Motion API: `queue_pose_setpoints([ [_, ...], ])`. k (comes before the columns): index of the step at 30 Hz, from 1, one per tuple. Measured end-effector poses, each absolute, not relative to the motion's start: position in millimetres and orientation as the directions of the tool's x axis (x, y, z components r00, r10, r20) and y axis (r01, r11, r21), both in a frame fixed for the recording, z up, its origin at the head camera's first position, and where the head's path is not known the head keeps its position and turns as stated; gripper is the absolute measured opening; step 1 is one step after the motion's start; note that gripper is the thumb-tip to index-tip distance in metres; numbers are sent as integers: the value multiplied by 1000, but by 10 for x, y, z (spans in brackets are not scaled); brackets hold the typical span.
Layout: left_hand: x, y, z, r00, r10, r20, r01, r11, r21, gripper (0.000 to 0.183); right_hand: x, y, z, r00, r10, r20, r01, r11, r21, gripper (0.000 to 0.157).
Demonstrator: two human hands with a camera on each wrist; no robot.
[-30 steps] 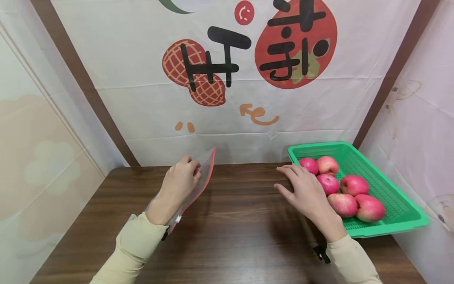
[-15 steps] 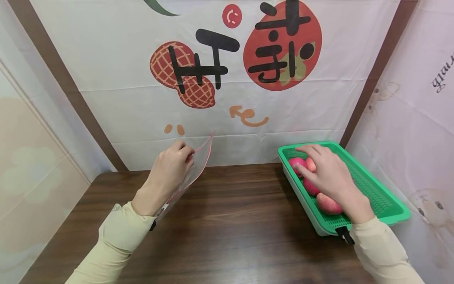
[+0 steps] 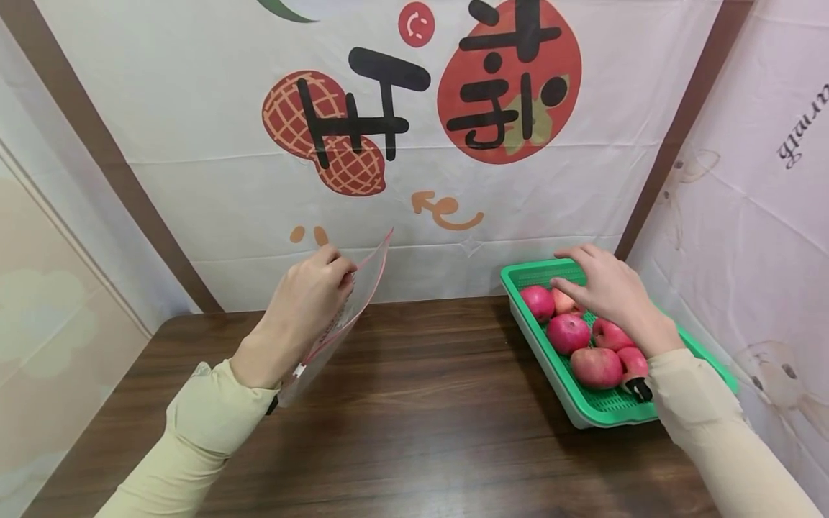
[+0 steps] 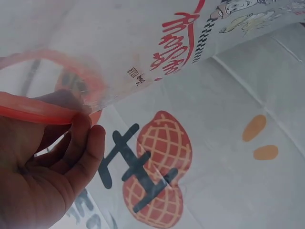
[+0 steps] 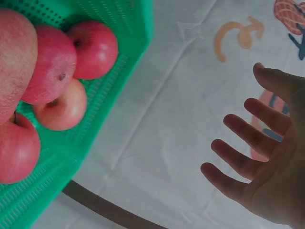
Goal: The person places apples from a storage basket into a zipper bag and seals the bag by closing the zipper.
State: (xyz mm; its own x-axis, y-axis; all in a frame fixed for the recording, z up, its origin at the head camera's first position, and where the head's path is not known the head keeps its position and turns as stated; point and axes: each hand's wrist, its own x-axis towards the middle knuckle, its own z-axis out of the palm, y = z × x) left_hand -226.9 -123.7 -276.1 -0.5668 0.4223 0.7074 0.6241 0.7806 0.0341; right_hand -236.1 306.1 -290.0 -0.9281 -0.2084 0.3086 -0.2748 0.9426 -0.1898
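My left hand pinches the edge of a clear zip bag with a red-pink seal and a white slider. The left wrist view shows the bag with red print and cartoon figures, its mouth parted beside the fingers. On the right, my right hand hovers over the green basket, fingers spread and holding nothing. Several red apples lie in that basket, some partly covered by the hand and wrist. In the right wrist view, the hand is apart from the apples.
A dark wooden table carries the basket, at its right side. Behind it hangs a white printed cloth, with more cloth at the left and right sides.
My right hand has moved right and away, from beside the basket to above it. The left hand keeps the bag, whose mouth has spread wider. The head view has shifted slightly.
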Motion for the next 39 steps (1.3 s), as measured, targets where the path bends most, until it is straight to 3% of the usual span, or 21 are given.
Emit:
queue_pose_setpoints([
  [9,-2257,-1262,-2719,-542,435,718,643,766,21,14,-2732,3129,-3046,-961,-208,183,-247,943,-222,52],
  [17,-2274,-1314,-2630,-481,431,763,664,748,-4,12,-3000,3139,-3185,-959,-262,106,-280,931,-233,55],
  [39,-2272,-1394,-2600,-559,403,724,659,747,93,13,-3394,3089,-3644,-951,-269,-156,-235,951,-203,58],
])
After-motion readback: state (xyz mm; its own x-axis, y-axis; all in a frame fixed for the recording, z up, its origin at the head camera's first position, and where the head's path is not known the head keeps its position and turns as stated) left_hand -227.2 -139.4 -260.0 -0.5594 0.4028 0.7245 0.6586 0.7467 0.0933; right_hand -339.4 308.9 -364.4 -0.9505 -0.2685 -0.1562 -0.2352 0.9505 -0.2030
